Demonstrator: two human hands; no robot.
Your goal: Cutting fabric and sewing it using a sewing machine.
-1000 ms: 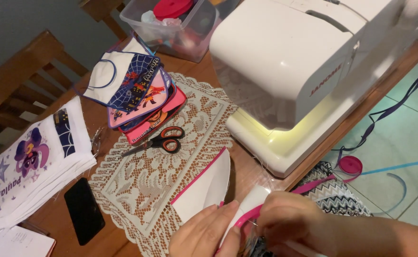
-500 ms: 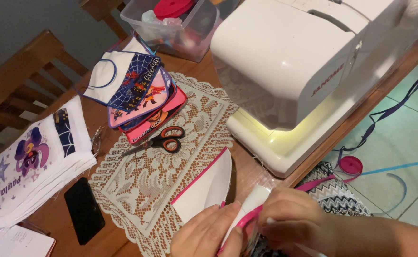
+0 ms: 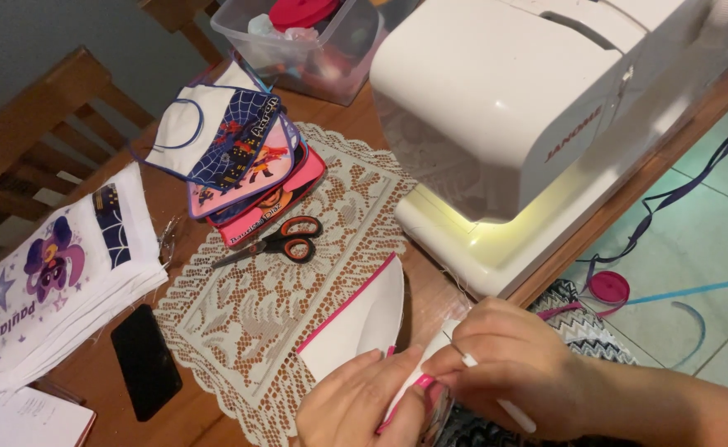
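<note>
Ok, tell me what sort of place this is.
Probably a home sewing table: a white sewing machine stands on it, scissors lie on a lace mat, and stacks of printed fabric pieces sit beside them.

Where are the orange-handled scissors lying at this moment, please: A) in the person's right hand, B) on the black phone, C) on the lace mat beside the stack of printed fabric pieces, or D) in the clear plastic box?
C: the scissors lie shut on the lace mat, just below the stack of printed fabric pieces, away from both hands.

A white fabric piece [image 3: 364, 319] edged with pink trim lies folded on the lace mat, its near end pinched.
</note>
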